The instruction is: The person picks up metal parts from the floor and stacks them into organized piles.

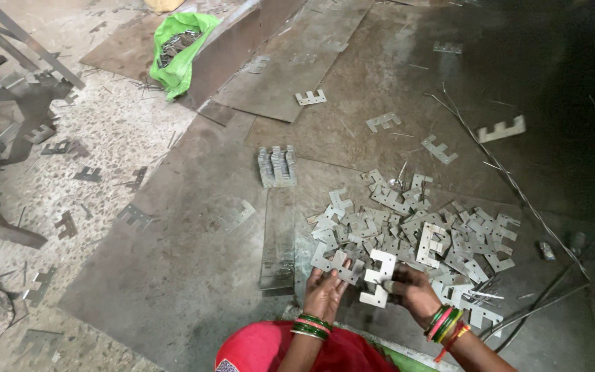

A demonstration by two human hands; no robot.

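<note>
**Two hands sort E-shaped metal plates on a sheet-metal floor**

The person sits low at the bottom edge of the view, a red garment point(270, 351) across the lap, both forearms ringed with coloured bangles point(447, 322). The left hand point(324, 293) is closed around a small stack of flat, E-shaped metal plates point(339, 265), fingers curled under them and the thumb on top. The right hand point(414, 291) pinches another E-shaped plate point(379, 275), a pale one standing on edge between the two hands, its prongs facing right. The two hands are close together, the held pieces almost touching.

Just beyond the hands lies a loose heap of the same plates point(421, 227), spread across the grey sheet-metal floor point(194, 275) and overlapping in every direction. Farther out, to the left of the heap, a neat stacked bundle of plates point(277, 167) stands by itself. Single plates lie scattered well apart across the upper part of the floor, one of them a larger pale piece point(501, 129) at the right. A long thin wire point(518, 193) runs diagonally past the heap on its right side.

At the top left a green plastic bag point(182, 52) lies open with dark metal bits inside it. The bare speckled ground point(105, 131) on the left carries more stray cut-outs.
</note>
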